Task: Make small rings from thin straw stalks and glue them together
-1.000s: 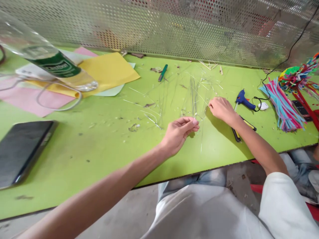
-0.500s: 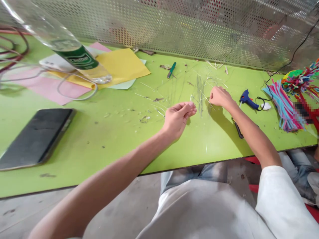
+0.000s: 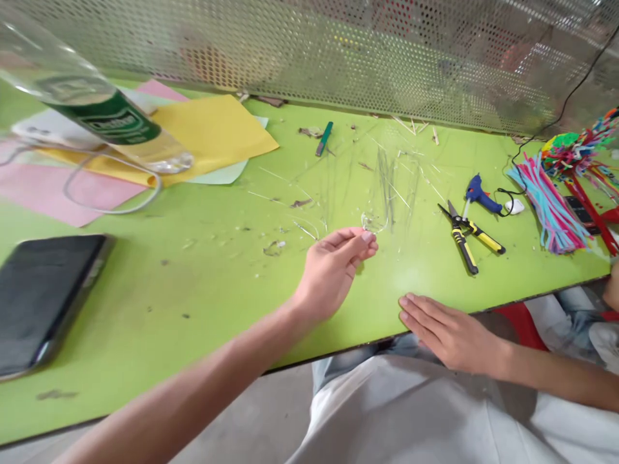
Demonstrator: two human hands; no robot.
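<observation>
My left hand [image 3: 333,267] is closed in a pinch over the middle of the table. Between its thumb and fingertips is a thin bent wire [image 3: 384,227], its curved end sticking out to the right. My right hand [image 3: 447,332] is held flat at the table's front edge, fingers stretched out together, with nothing in it. Beyond my hands lie several straight wires [image 3: 387,180]. To the right, yellow-and-black pliers [image 3: 464,235] rest with their handles spread. A blue glue gun [image 3: 481,193] lies just behind them.
Pink and blue pipe cleaners [image 3: 546,206] lie at the right. A green cutter [image 3: 324,138] is near the perforated metal screen [image 3: 309,58]. At left are a black phone [image 3: 48,296], coloured paper [image 3: 217,132] and a tilted clear bottle [image 3: 113,119]. Small scraps dot the green table [image 3: 203,367].
My right hand has come back from the wires to the table's front edge, and its fingers have straightened. The pliers are now uncovered. My left hand still pinches the bent wire, slightly lower in view.
</observation>
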